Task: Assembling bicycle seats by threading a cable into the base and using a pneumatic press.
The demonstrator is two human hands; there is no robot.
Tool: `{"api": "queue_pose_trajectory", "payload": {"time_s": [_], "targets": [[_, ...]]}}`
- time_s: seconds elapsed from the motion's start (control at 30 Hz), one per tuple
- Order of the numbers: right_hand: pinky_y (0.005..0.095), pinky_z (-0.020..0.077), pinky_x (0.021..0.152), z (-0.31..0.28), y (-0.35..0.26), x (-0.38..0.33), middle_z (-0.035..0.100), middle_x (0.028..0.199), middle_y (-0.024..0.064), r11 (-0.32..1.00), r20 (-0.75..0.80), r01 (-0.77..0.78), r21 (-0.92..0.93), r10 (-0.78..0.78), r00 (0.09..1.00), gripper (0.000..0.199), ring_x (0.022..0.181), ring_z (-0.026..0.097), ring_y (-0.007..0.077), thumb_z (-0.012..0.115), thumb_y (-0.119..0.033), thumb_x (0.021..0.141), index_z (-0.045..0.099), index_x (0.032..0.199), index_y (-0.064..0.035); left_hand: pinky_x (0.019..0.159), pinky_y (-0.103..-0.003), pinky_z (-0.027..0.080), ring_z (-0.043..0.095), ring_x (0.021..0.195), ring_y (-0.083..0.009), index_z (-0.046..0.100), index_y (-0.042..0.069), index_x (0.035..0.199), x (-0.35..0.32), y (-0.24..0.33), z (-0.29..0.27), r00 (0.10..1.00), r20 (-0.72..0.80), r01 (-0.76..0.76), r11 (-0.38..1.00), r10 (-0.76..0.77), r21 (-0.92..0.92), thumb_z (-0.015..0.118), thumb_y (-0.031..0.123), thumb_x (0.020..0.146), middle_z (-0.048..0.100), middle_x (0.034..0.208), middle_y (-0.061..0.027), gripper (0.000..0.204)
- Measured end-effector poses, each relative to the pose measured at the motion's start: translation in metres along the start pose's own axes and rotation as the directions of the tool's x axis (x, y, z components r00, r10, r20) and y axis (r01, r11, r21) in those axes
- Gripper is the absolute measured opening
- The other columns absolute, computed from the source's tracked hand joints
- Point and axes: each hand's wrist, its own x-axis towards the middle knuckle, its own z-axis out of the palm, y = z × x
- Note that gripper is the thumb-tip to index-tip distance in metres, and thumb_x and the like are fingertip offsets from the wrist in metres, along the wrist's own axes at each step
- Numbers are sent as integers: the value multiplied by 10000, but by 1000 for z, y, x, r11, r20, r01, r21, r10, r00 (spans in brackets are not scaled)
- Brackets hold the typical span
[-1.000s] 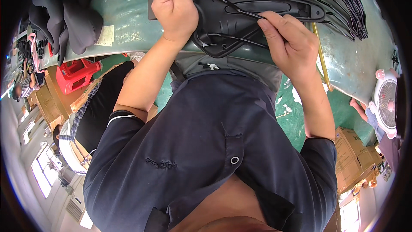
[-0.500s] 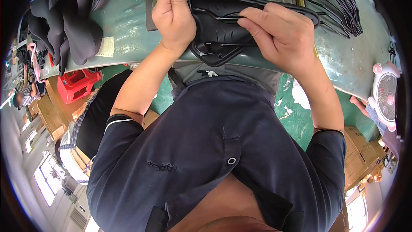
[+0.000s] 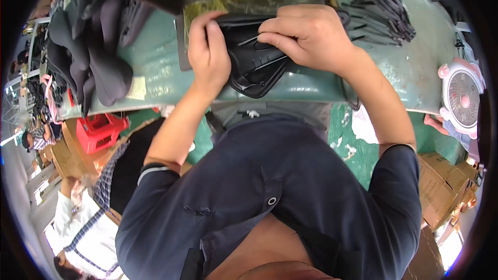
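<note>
Head view: black shaped leather piece [image 3: 257,67] at the near edge of the green table [image 3: 155,67], gripped by both hands. Left hand [image 3: 207,54] clasps its left end; right hand [image 3: 308,36] curls over the top (fingers closed). Black strips [image 3: 381,13] lie far right; dark fabric pile [image 3: 88,52] left.

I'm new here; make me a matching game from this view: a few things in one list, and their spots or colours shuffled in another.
Things:
1. black shaped piece
2. small fan
3. plastic stool
4. pile of dark fabric pieces

Descriptions:
A. red, below the table's left end
B. pink and white, at the table's right edge
C. held between the left hand and the right hand
D. heaped on the green table, left of the hands

Pairs: 1-C, 2-B, 3-A, 4-D
</note>
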Motion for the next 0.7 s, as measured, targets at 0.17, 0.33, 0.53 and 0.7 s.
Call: {"api": "queue_pose_trajectory", "payload": {"time_s": [0.17, 0.33, 0.53, 0.7], "targets": [[491, 566, 819, -11, 9, 31, 743, 1073, 119, 944, -231, -84, -319, 8, 973, 384, 983, 700, 362, 858, -321, 903, 768, 1200, -95, 912, -433, 534, 637, 1032, -325, 625, 19, 1376, 1, 38, -17, 999, 33, 10, 939, -23, 343, 869, 319, 953, 621, 1155, -177, 573], [435, 628, 733, 26, -40, -20, 703, 1068, 222, 889, -207, -379, -256, 332, 920, 558, 895, 745, 378, 832, -306, 893, 674, 1297, 45, 960, -462, 526, 653, 1064, -396, 739, 5, 1122, 2, 55, -2, 983, 103, -180, 869, 149, 461, 870, 295, 934, 655, 1155, -222, 370], [401, 620, 658, 54, -21, -5, 721, 953, 108, 815, -388, -499, -294, 376, 842, 352, 806, 753, 314, 786, -212, 913, 756, 1233, -69, 919, -455, 552, 707, 1068, -402, 710, -24, 781, 36, 39, 15, 960, 227, -228, 925, 162, 302, 838, 134, 899, 730, 1252, -244, 236], [409, 619, 644, 61, -22, 2, 712, 941, 93, 792, -407, -501, -348, 354, 842, 277, 802, 750, 305, 792, -222, 916, 759, 1154, -85, 867, -427, 571, 736, 970, -375, 692, -18, 731, 37, 27, 14, 936, 218, -335, 891, 277, 307, 829, 48, 852, 780, 1078, -176, 194]]}}
